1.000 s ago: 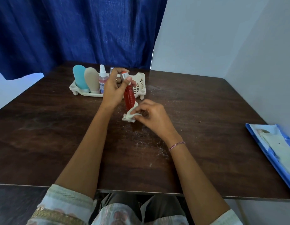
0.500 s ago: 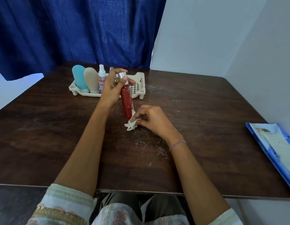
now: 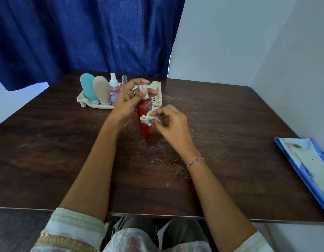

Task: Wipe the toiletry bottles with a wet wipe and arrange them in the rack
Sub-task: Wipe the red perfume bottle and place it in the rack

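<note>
Wiping had moved up the red bottle (image 3: 144, 110). The wet wipe (image 3: 147, 119) sat against the right side of its mid-body; half a second before, it was down at the base, near the bench (image 3: 230, 142). My right grip (image 3: 173, 124) was closed on the bunched wipe, pinched between thumb and fingertips. My left grip (image 3: 129, 99) was curled round the bottle's neck just under the silver cap (image 3: 142, 87), holding it close to upright.

A second before, the bottle leaned and the wipe was tucked at its bottom end. Since then I'd stood it straighter and the wipe had climbed. Couldn't tell whether the base touched the bench or hung just above it.

My read: base done, body pass under way, upper body and cap likely left.

The bottle was not yet in the rack (image 3: 158, 91), just on the near side of its right end. The rack held four upright:
- teal bottle (image 3: 87, 88)
- beige bottle (image 3: 101, 90) beside it
- pink spray bottle (image 3: 114, 90)
- small spray bottle (image 3: 124, 81), partly behind my left grip

The rack's right end looked free, though my grip hid part of it. None of these had shifted versus the earlier frames. The wipes pack (image 3: 306, 164) lay at the right edge of the bench, same spot.

Risk: with a top-only hold, side pressure from the wipe could swing the bottle.
</note>
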### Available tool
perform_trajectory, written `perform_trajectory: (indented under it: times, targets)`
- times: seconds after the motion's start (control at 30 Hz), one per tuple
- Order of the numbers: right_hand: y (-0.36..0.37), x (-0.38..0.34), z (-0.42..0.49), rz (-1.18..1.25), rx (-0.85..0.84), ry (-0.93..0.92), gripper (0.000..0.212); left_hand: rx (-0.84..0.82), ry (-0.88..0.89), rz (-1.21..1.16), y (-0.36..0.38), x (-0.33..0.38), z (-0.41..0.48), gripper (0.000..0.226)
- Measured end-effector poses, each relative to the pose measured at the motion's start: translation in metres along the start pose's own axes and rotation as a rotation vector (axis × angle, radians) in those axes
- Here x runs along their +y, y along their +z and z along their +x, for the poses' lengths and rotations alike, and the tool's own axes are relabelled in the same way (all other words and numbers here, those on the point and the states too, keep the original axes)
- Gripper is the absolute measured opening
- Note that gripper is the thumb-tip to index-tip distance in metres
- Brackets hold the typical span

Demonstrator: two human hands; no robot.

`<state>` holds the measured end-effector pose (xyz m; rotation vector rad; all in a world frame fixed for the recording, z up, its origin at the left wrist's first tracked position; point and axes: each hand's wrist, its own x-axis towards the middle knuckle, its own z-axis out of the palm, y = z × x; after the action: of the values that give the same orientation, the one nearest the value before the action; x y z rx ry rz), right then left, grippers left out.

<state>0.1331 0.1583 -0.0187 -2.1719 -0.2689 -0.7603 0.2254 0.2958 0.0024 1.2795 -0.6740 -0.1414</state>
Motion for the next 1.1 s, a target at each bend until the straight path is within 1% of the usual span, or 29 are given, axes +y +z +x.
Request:
perform_trajectory:
  times: [0.13, 0.17, 0.3, 0.33, 0.5, 0.57, 0.67, 0.7, 0.73, 0.8, 0.87, 0.9, 1.0, 1.1]
  targets:
    - [0.011, -0.008, -0.005, -0.016, -0.08, -0.085, 0.016, -0.075, 0.008, -0.034, 0.006, 0.001, -0.001, 0.021]
    - [0.012, -0.008, -0.004, -0.011, -0.054, -0.083, 0.017, -0.086, 0.008, -0.045, 0.006, 0.001, 0.0, 0.022]
    - [0.009, 0.001, 0.002, 0.021, 0.194, 0.017, 0.019, -0.098, -0.01, -0.102, 0.002, 0.002, 0.0, 0.023]
    - [0.009, 0.001, 0.003, 0.015, 0.209, 0.023, 0.018, -0.103, -0.01, -0.103, 0.001, 0.002, 0.0, 0.023]
    - [0.019, -0.01, -0.005, 0.023, 0.046, -0.143, 0.015, -0.139, -0.022, -0.107, 0.002, 0.0, -0.001, 0.023]
    - [0.018, -0.007, -0.004, 0.016, 0.071, -0.14, 0.015, -0.145, -0.02, -0.112, 0.001, 0.0, -0.001, 0.024]
    - [0.016, 0.001, 0.003, 0.028, 0.196, 0.025, 0.015, -0.141, -0.025, -0.13, 0.0, 0.001, -0.002, 0.023]
    - [0.015, 0.001, 0.004, 0.035, 0.211, 0.05, 0.015, -0.144, -0.026, -0.135, 0.0, 0.001, -0.002, 0.023]
    - [0.015, 0.0, 0.004, 0.052, 0.195, 0.037, 0.016, -0.149, -0.028, -0.142, 0.002, 0.002, -0.002, 0.023]
    - [0.018, -0.005, 0.001, 0.096, 0.098, -0.055, 0.016, -0.161, -0.042, -0.151, 0.002, 0.002, -0.002, 0.024]
    - [0.022, -0.011, -0.004, 0.075, 0.019, -0.142, 0.017, -0.161, -0.05, -0.142, 0.002, 0.002, -0.003, 0.023]
    - [0.023, -0.012, -0.005, 0.042, 0.009, -0.165, 0.018, -0.159, -0.049, -0.136, 0.002, 0.001, -0.003, 0.023]
    - [0.021, -0.009, -0.003, -0.026, 0.037, -0.159, 0.017, -0.172, -0.04, -0.144, 0.005, 0.0, -0.002, 0.023]
    - [0.015, -0.004, 0.001, -0.008, 0.097, -0.101, 0.016, -0.185, -0.049, -0.143, 0.007, -0.001, -0.001, 0.024]
